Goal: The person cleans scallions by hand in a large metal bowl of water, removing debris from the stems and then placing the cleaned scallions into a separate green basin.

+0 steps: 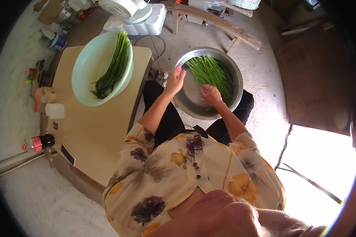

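Note:
A wide metal basin (pixel 239 86) sits in front of me, between my knees. Long green leafy stalks, like garlic chives (pixel 210 69), lie in it along the far and right side. At the basin's left rim is my left hand (pixel 175 80), fingers pointing away from me; a small dark patch shows by its fingertips. Whether it grips the rim I cannot tell. My right hand (pixel 212 94) is over the basin with curled fingers, at the near left edge of the stalks. What its fingers hold is hidden.
To my left, a table (pixel 98 133) bears a pale green plastic basin (pixel 83 74) with a bundle of green stalks (pixel 114 68), a toilet paper roll (pixel 55 111) and a phone (pixel 67 154). A cola bottle (pixel 41 142) lies beyond. Ahead stand a wooden bench (pixel 213 19) and a white fan (pixel 121 7).

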Available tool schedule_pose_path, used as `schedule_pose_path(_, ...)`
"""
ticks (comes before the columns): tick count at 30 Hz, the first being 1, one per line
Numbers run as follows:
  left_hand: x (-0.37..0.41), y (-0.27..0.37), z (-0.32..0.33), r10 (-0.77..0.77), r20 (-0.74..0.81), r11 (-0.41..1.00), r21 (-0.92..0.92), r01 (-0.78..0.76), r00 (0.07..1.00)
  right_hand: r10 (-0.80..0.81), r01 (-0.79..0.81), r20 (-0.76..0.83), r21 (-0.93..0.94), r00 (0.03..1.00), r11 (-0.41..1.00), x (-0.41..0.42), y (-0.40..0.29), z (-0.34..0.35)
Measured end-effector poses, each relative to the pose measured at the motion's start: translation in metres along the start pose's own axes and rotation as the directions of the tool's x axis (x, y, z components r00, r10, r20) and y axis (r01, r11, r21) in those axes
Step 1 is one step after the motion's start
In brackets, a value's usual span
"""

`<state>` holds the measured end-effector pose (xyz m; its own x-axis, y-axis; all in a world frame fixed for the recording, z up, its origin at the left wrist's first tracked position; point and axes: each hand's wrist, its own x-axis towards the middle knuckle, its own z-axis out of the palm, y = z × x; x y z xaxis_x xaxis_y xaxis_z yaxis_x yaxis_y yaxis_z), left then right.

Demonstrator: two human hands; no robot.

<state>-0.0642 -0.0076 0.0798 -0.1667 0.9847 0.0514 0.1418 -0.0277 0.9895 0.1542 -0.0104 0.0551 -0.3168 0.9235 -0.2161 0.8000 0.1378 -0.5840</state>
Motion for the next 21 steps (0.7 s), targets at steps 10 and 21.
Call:
schedule_pose_path(10,0.013,-0.11,0.082,-0.581,0.056,0.744,-0.367,0.558,0.812,-0.066,0.022,-0.267,-0.166,0.961,0.986,0.04,0.023,0.021)
schedule_pose_path(21,0.005,-0.086,0.07,-0.571,0.233,0.712,-0.337,0.616,0.787,-0.232,0.258,-0.335,0.035,0.913,0.965,0.046,0.005,0.016)
